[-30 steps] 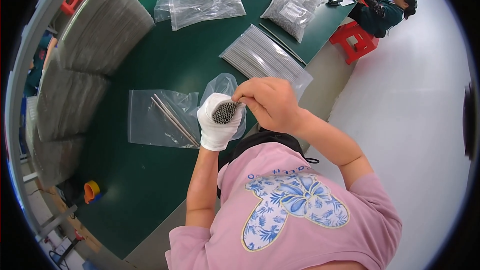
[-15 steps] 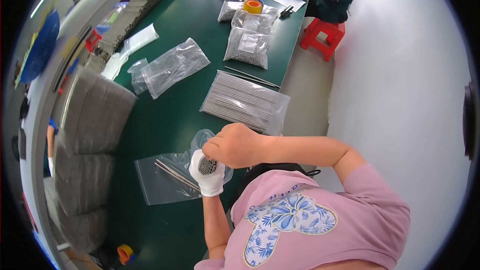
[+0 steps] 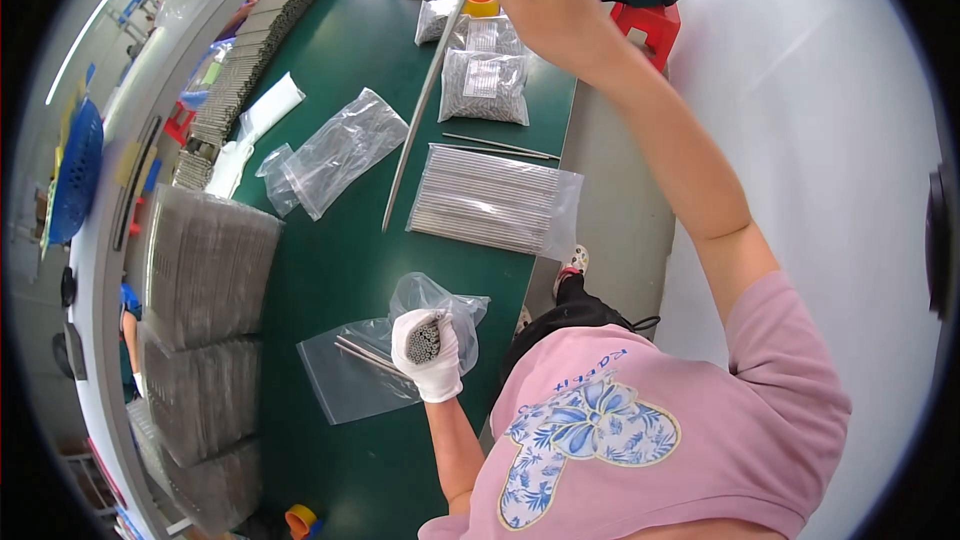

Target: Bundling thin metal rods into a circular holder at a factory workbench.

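1. Head view: I see the white-gloved left hand [image 3: 427, 358] wrapped around a bundle of thin grey tubes [image 3: 424, 342], whose round ends face up at my camera.
2. The bare right hand [image 3: 540, 5], near the upper edge, pinches a long thin rod [image 3: 425, 105] by its upper end. The rod slants down over the green table [image 3: 310, 470], its lower tip well apart from the bundle; I can't tell whether that tip touches the tabletop.
3. Beside the gloved hand I have a crumpled clear bag [image 3: 465, 315] and, to its left, a flat clear bag [image 3: 335, 380] with slim rods [image 3: 370, 353] showing at it; whether they lie inside or on top, I can't tell.
4. Farther up the table I see a filled bag of rods [image 3: 485, 200], with loose rods [image 3: 500, 146] just beyond it.
5. Beyond those sit a bag of small grey pieces [image 3: 484, 88] and a yellow-orange tape roll [image 3: 482, 4].
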`<action>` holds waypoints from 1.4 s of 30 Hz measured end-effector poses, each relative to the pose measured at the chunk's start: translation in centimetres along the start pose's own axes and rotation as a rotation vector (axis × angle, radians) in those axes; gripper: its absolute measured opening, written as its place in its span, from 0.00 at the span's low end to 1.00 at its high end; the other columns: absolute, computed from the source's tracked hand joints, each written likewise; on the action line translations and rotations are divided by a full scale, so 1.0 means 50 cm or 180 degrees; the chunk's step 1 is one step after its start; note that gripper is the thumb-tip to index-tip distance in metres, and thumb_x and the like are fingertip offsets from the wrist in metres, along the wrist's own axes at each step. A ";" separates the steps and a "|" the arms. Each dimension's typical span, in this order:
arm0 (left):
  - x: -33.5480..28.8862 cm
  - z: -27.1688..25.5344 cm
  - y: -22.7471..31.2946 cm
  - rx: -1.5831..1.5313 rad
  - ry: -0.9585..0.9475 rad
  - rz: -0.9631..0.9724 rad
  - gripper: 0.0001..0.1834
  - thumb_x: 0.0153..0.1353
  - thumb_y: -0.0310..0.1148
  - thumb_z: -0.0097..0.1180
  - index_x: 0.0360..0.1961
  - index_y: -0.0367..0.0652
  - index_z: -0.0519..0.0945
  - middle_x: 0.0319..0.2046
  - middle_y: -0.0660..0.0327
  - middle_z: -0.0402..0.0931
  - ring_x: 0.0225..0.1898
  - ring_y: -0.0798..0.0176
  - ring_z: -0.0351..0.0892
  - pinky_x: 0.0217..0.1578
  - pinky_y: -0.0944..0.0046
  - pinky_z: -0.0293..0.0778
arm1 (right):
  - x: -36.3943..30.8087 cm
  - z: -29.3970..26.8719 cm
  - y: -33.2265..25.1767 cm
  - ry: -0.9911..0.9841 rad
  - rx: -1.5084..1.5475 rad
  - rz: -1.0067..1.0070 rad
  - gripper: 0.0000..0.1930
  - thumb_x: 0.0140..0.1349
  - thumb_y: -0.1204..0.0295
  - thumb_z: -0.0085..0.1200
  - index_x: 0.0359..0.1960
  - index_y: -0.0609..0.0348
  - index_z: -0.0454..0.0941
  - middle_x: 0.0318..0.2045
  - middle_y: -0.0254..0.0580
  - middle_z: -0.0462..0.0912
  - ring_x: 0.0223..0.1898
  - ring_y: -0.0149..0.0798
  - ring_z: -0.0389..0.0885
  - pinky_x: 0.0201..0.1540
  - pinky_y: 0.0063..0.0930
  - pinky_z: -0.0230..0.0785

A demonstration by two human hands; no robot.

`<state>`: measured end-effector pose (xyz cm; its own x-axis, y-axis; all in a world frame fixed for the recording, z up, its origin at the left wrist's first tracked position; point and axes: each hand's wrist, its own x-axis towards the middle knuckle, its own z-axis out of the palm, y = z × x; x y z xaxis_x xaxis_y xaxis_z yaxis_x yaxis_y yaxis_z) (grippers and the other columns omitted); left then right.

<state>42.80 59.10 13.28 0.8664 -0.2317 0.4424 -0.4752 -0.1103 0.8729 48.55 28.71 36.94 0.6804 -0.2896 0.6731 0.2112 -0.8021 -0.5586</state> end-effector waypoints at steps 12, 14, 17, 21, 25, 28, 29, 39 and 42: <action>0.000 -0.008 0.018 -0.0347 0.0070 -0.0635 0.11 0.45 0.14 0.61 0.30 0.37 0.76 0.27 0.61 0.76 0.29 0.67 0.76 0.35 0.70 0.73 | -0.339 0.124 0.508 0.0790 -0.1130 0.4224 0.19 0.63 0.58 0.44 0.36 0.64 0.77 0.39 0.60 0.79 0.44 0.58 0.77 0.45 0.46 0.68; -0.001 -0.007 0.023 -0.0305 0.0085 -0.0619 0.11 0.45 0.14 0.61 0.29 0.37 0.76 0.27 0.61 0.75 0.28 0.67 0.76 0.34 0.70 0.73 | -0.417 0.154 0.515 0.1004 -0.1047 0.4618 0.17 0.63 0.61 0.47 0.38 0.66 0.76 0.38 0.58 0.80 0.43 0.56 0.78 0.42 0.44 0.70; 0.009 0.009 0.038 -0.0313 0.0055 -0.0536 0.11 0.45 0.13 0.60 0.29 0.38 0.76 0.27 0.61 0.74 0.28 0.67 0.75 0.33 0.69 0.73 | -0.520 0.200 0.615 0.1463 -0.0755 0.5249 0.14 0.62 0.62 0.49 0.39 0.62 0.75 0.29 0.43 0.82 0.29 0.42 0.80 0.29 0.40 0.71; -0.004 0.000 0.023 -0.0251 0.0152 -0.0652 0.10 0.46 0.13 0.59 0.29 0.37 0.76 0.27 0.61 0.74 0.28 0.67 0.74 0.32 0.69 0.73 | -0.506 0.216 0.563 0.1668 0.1523 0.5814 0.12 0.62 0.60 0.49 0.34 0.54 0.75 0.19 0.30 0.75 0.16 0.28 0.67 0.20 0.30 0.64; -0.006 0.000 0.033 -0.0379 0.0334 -0.0814 0.08 0.47 0.14 0.59 0.28 0.37 0.76 0.28 0.61 0.74 0.28 0.67 0.74 0.32 0.68 0.73 | -0.539 0.189 0.537 0.1878 0.1672 0.5110 0.13 0.62 0.57 0.44 0.32 0.51 0.74 0.15 0.27 0.66 0.14 0.26 0.60 0.16 0.27 0.60; -0.008 -0.007 0.033 -0.0487 0.0445 -0.1103 0.08 0.47 0.15 0.59 0.28 0.36 0.76 0.28 0.62 0.73 0.29 0.67 0.73 0.33 0.67 0.72 | -0.564 0.172 0.461 0.0586 0.0353 0.4959 0.14 0.56 0.67 0.38 0.29 0.57 0.77 0.29 0.44 0.79 0.28 0.36 0.76 0.22 0.33 0.66; -0.008 -0.004 0.039 -0.0639 0.0449 -0.1346 0.08 0.47 0.15 0.59 0.28 0.37 0.76 0.28 0.62 0.73 0.30 0.67 0.73 0.34 0.67 0.72 | -0.579 0.155 0.452 0.0504 0.0486 0.4622 0.12 0.56 0.68 0.40 0.30 0.58 0.77 0.26 0.41 0.76 0.28 0.34 0.74 0.23 0.31 0.67; 0.026 0.015 0.037 0.0097 0.0288 -0.0237 0.10 0.44 0.19 0.65 0.29 0.39 0.78 0.27 0.60 0.76 0.28 0.63 0.75 0.32 0.68 0.72 | -0.384 0.124 0.009 -0.1188 0.1497 0.0935 0.05 0.53 0.79 0.56 0.33 0.62 0.81 0.30 0.38 0.81 0.30 0.30 0.78 0.33 0.23 0.69; 0.015 0.033 0.037 -0.0224 0.0356 -0.0516 0.11 0.44 0.19 0.66 0.29 0.40 0.79 0.26 0.61 0.76 0.27 0.64 0.75 0.31 0.68 0.72 | -0.376 0.146 -0.054 -0.1442 0.1421 0.0217 0.05 0.53 0.81 0.56 0.32 0.62 0.80 0.28 0.40 0.82 0.29 0.34 0.80 0.32 0.24 0.70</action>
<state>42.30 57.13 14.87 0.9442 -0.1072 0.3116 -0.3196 -0.0686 0.9451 40.30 40.11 22.24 0.9111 -0.0044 0.4121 0.3626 -0.4665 -0.8067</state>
